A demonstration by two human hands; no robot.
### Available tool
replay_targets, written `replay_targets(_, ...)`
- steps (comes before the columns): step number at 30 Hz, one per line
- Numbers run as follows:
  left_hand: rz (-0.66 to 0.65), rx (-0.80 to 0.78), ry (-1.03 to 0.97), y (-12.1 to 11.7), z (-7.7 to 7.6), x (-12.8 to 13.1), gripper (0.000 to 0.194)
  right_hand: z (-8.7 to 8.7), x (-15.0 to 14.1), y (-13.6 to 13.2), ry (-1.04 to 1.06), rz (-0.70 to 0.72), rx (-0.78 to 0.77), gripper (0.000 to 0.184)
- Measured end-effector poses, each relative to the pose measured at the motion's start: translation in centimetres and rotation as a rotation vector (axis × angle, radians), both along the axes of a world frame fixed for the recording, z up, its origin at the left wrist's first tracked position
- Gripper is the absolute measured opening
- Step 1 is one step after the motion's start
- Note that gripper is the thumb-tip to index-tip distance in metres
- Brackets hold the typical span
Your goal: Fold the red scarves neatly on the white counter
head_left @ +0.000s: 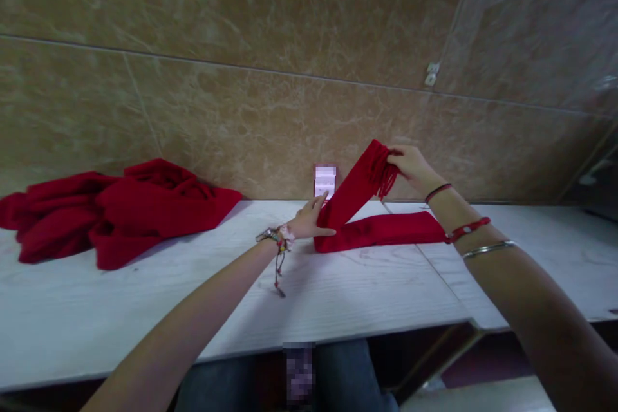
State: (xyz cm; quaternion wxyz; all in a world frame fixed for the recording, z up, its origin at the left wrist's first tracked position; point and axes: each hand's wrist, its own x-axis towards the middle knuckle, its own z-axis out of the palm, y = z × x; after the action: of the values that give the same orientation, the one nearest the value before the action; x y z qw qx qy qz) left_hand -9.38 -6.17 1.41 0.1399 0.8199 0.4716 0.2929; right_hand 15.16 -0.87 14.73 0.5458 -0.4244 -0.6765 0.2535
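Observation:
A red fringed scarf (386, 230) lies folded into a long strip on the white table. Its upper layer rises at a slant from the fold at the left. My right hand (409, 164) pinches the fringed end, holding it up off the lower layer. At the fold, my left hand (309, 219) rests against the scarf with thumb and fingers spread apart. Just behind that hand stands a small box with a pale, bright face (325, 183), partly blurred out.
A loose heap of red cloth (145, 212) covers the table's left rear. The white table (241, 315) meets a brown marbled tile wall (270, 122) with a socket (431, 74). Its front edge runs above my legs; a seam crosses it at right.

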Motion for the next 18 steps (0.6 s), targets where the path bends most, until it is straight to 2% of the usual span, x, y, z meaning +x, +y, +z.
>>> replay_targets(4,0.062,0.047,0.124,-0.5,-1.8,4.7,0.103,1.7,4.7,1.1,0.095,-0.086,-0.010,0.025)
replay_targets(8,0.057,0.072,0.247,-0.4,-2.8,8.5,0.088,1.4,9.4,1.6,0.158,-0.193,-0.025,0.023)
replay_targets(12,0.047,0.113,0.294,0.4,-2.8,10.8,0.074,-1.5,13.1,2.0,0.196,-0.331,-0.176,0.020)
replay_targets(16,-0.044,0.134,0.355,1.3,-2.1,13.0,0.051,-5.8,15.4,2.4,0.210,-0.413,-0.301,0.017)
replay_targets(18,-0.109,0.151,0.374,1.5,-1.7,14.1,0.046,-7.8,16.1,2.6,0.215,-0.437,-0.334,0.016)
